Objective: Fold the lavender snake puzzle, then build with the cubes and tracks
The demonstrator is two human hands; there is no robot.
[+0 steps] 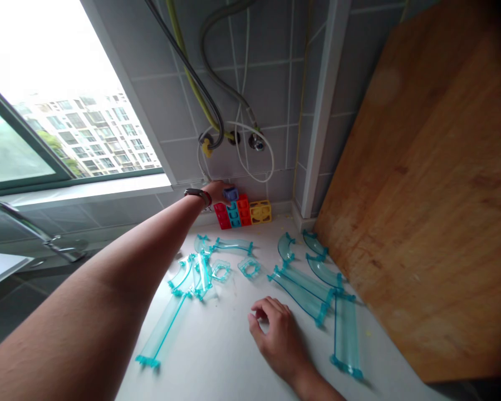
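My left hand [217,192] reaches to the back of the white counter, its fingers closed around a purple block [231,194]. That block is at the top of a group of plastic blocks against the wall: red blocks [244,210], a blue column [232,214] and a yellow block [260,211]. Loosely curled, my right hand [275,331] rests on the counter with thumb and fingers apart and nothing in it. To its right are clear teal track pieces [303,287]; more teal pieces [202,273] lie to its left, with two clear ring-shaped pieces [249,268] between.
A large wooden board [426,195] leans along the right side. Hoses and a white cable [271,161] hang from the tiled wall above the blocks. At the left are a window [75,122] and a metal faucet [62,250]. The white counter [221,345] runs beneath.
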